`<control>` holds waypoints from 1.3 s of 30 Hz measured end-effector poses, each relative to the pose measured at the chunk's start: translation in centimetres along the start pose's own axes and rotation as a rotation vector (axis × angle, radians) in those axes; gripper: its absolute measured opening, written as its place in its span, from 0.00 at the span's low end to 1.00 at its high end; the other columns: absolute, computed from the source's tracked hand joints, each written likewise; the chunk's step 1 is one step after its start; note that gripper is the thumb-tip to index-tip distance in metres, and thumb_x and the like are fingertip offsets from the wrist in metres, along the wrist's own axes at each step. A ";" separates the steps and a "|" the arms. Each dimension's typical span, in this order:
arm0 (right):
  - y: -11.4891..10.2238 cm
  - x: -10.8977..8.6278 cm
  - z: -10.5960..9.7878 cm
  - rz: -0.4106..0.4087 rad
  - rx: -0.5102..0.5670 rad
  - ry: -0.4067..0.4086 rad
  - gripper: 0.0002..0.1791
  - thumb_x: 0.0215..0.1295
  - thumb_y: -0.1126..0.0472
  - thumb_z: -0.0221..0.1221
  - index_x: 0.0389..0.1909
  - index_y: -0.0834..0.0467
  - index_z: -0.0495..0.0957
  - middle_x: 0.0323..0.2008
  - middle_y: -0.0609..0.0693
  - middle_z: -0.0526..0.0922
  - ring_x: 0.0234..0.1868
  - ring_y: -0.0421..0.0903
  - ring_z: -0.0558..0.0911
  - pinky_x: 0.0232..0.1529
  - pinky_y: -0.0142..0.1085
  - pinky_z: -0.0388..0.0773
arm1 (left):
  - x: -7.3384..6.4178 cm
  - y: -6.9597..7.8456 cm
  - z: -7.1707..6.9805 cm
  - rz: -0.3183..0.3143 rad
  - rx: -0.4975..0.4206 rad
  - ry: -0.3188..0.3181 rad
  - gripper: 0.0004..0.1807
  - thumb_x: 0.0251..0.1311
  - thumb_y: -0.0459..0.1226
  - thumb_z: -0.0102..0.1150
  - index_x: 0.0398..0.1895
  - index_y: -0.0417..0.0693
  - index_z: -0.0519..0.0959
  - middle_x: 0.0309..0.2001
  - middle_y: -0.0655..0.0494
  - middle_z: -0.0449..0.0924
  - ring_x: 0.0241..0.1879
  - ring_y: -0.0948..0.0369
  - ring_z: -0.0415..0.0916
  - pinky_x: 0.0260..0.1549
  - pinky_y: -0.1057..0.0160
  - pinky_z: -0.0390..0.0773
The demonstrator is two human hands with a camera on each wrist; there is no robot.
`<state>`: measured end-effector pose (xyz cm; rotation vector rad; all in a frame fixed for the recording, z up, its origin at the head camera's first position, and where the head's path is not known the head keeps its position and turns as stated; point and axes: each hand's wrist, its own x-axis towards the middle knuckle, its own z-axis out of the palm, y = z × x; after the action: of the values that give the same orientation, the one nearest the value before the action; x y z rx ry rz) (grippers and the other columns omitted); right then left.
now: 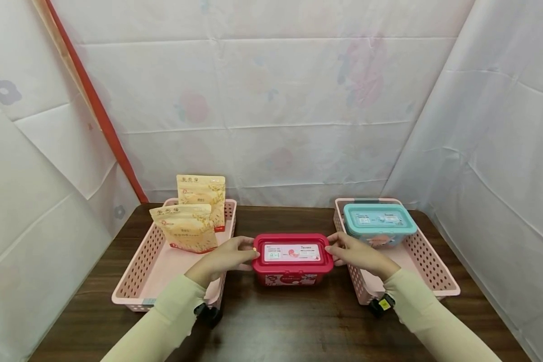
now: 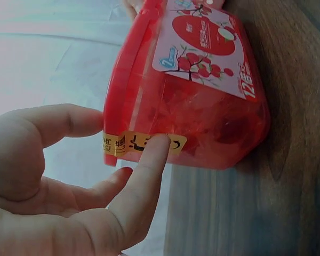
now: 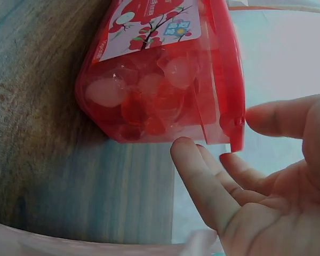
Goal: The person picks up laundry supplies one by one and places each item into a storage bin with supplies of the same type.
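A red lidded plastic box [image 1: 293,278] sits on the table between the two baskets in the head view. My left hand [image 1: 223,256] pinches the lid's left end: the thumb lies on the lid's edge, and a finger touches the yellow sticker [image 2: 144,143] on the side wall. At the opposite end my right hand [image 1: 361,253] pinches the lid's rim, thumb on top and fingers below and against the wall. Rounded pieces [image 3: 144,101] show through the translucent wall in the right wrist view. The lid is on, with a pink-and-white label [image 1: 292,253].
At the left, a pink basket [image 1: 128,301] holds two yellow pouches [image 1: 187,229] standing upright. A second pink basket [image 1: 441,291] at the right holds a light-blue lidded box [image 1: 380,221] near its back. White patterned cloth [image 1: 271,100] hangs behind the dark wooden table [image 1: 294,322].
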<state>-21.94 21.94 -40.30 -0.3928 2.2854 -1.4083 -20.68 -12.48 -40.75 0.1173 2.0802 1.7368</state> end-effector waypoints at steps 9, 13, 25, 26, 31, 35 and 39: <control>-0.3 -0.1 0.3 0.005 0.044 -0.047 0.30 0.82 0.54 0.43 0.69 0.77 0.57 0.51 0.63 0.77 0.49 0.52 0.81 0.51 0.45 0.82 | -0.2 -0.1 0.2 -0.021 -0.007 -0.033 0.30 0.70 0.35 0.55 0.68 0.23 0.60 0.59 0.32 0.71 0.55 0.45 0.76 0.47 0.49 0.83; -0.3 -0.1 0.3 0.014 0.053 -0.057 0.31 0.82 0.56 0.42 0.69 0.79 0.54 0.51 0.64 0.77 0.49 0.52 0.81 0.52 0.47 0.81 | -0.2 -0.1 0.4 -0.009 -0.016 -0.062 0.31 0.72 0.35 0.51 0.68 0.20 0.57 0.60 0.30 0.69 0.55 0.44 0.76 0.50 0.47 0.81; 0.1 0.3 0.5 0.014 0.096 -0.069 0.29 0.81 0.60 0.41 0.69 0.81 0.54 0.49 0.64 0.79 0.48 0.51 0.82 0.50 0.46 0.82 | 0.1 -0.4 0.2 -0.009 -0.006 -0.084 0.30 0.73 0.36 0.49 0.68 0.20 0.59 0.57 0.33 0.73 0.53 0.47 0.78 0.48 0.50 0.83; 0.1 0.3 0.5 0.013 0.102 -0.069 0.29 0.81 0.61 0.41 0.69 0.81 0.54 0.49 0.64 0.79 0.47 0.50 0.82 0.50 0.45 0.82 | 0.0 -0.4 0.2 -0.009 -0.007 -0.082 0.29 0.73 0.36 0.49 0.68 0.21 0.59 0.57 0.33 0.74 0.52 0.47 0.79 0.48 0.50 0.83; 0.2 0.4 0.5 0.006 0.118 -0.065 0.29 0.80 0.61 0.41 0.69 0.81 0.54 0.49 0.64 0.80 0.47 0.50 0.82 0.50 0.44 0.82 | -0.1 -0.3 0.3 -0.005 -0.004 -0.078 0.29 0.73 0.35 0.50 0.68 0.20 0.60 0.57 0.33 0.74 0.51 0.48 0.80 0.48 0.50 0.83; 0.2 0.4 0.5 0.006 0.123 -0.063 0.29 0.80 0.61 0.42 0.69 0.81 0.54 0.51 0.65 0.79 0.49 0.50 0.82 0.51 0.44 0.82 | -0.1 -0.3 0.2 -0.003 0.000 -0.074 0.30 0.73 0.35 0.50 0.68 0.20 0.59 0.56 0.33 0.75 0.49 0.49 0.80 0.47 0.51 0.83; 0.2 0.4 0.5 0.007 0.137 -0.061 0.29 0.80 0.62 0.41 0.68 0.82 0.54 0.51 0.66 0.79 0.49 0.50 0.82 0.51 0.44 0.82 | -0.2 -0.3 0.1 0.003 0.003 -0.079 0.30 0.72 0.35 0.51 0.68 0.20 0.59 0.55 0.34 0.76 0.47 0.50 0.81 0.46 0.51 0.83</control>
<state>-21.99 21.45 -40.76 -0.3788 2.1257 -1.5171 -20.42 -12.56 -40.96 0.1866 2.0274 1.7029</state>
